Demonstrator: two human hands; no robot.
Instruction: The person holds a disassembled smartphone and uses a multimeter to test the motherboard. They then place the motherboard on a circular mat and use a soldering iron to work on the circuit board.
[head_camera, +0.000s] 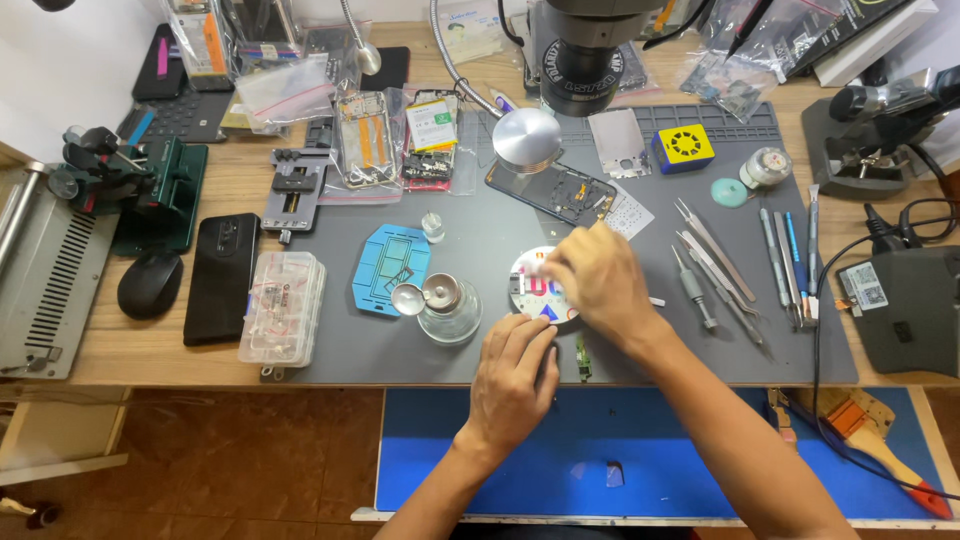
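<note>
My right hand (598, 278) lies over a small round white dish (528, 287) with coloured marks, fingertips pinched together at its top edge; whether they hold anything is hidden. My left hand (512, 375) rests fingers-down on the grey work mat (400, 350) just below the dish, fingers curled over something dark that I cannot make out. A thin green circuit strip (582, 358) lies beside the left hand. An opened phone (551, 189) sits behind the dish.
A glass solvent bottle with metal cap (447, 305) stands left of the dish. Tweezers and screwdrivers (740, 270) lie on the right. A microscope (580, 45), black phone (220, 275), clear parts box (283, 305) and mouse (150, 283) surround the mat.
</note>
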